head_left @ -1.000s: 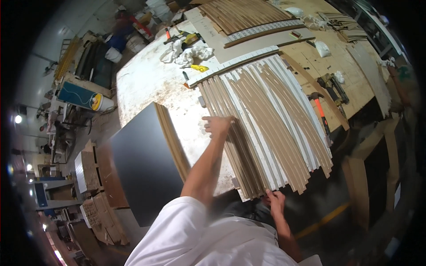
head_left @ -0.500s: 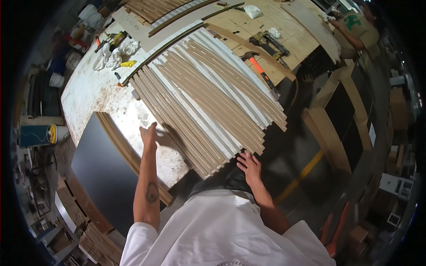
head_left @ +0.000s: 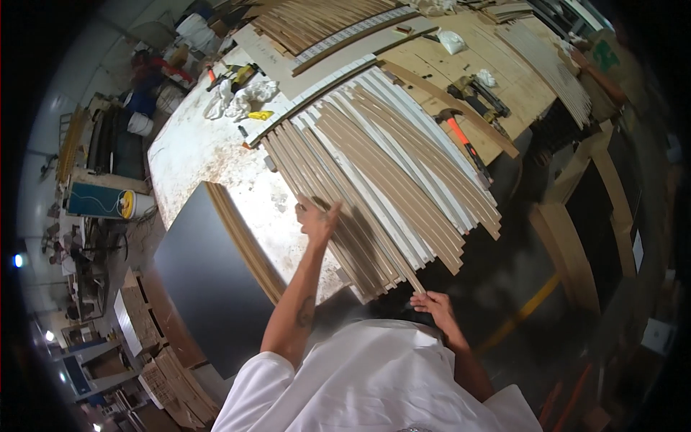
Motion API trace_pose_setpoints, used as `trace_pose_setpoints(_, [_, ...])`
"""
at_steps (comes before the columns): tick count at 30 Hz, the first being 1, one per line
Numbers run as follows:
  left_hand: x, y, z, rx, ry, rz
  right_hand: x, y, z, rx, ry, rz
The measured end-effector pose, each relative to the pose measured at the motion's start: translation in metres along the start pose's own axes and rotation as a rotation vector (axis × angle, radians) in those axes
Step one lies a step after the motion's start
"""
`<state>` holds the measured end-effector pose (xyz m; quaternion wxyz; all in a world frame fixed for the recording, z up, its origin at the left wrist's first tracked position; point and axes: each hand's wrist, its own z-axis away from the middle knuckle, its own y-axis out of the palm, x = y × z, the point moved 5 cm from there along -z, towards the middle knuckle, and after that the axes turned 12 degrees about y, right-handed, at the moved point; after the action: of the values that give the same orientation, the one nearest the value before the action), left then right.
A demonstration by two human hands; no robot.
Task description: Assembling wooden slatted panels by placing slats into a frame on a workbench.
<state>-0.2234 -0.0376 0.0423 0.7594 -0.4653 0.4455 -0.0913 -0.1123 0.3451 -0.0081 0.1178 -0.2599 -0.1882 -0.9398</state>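
Observation:
Long thin brown strips (head_left: 385, 176) lie side by side over white strips (head_left: 403, 237) on the worktable. My right hand (head_left: 437, 308) is at the near ends, its fingers closed on the end of one narrow strip (head_left: 410, 277), which sticks out past those beside it. Over the left-hand group of brown strips hovers my left hand (head_left: 318, 219), thumb and fingers apart, with nothing seen in it. The hand is slightly blurred.
A stack of dark-faced panels (head_left: 216, 270) stands left of the strips. A claw hammer (head_left: 464, 140) and a nail gun (head_left: 479, 97) lie at the right. White cloth (head_left: 241, 99) sits at the back left. Another person (head_left: 612, 65) works at the far right.
My left hand has moved right, from the bare tabletop to above the brown strips. My right hand has closed on one strip, whose end now juts toward me. The view has shifted.

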Motion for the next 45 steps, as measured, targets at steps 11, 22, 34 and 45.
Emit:
trace_pose_setpoints(11, [-0.023, 0.009, 0.001, -0.036, -0.047, 0.07, -0.008, -0.007, -0.009, 0.1, 0.037, 0.082])
trace_pose_setpoints(22, [-0.035, -0.004, -0.022, -0.077, -0.073, 0.015, -0.001, 0.002, -0.023, 0.018, 0.134, -0.001])
trace_pose_setpoints(34, [-0.032, -0.023, -0.078, -0.125, 0.021, -0.173, 0.033, 0.017, -0.035, -0.282, 0.146, 0.111])
trace_pose_setpoints(45, [-0.033, -0.001, 0.0, -0.232, 0.315, -0.077, 0.029, -0.053, 0.007, -0.341, -0.059, -0.433])
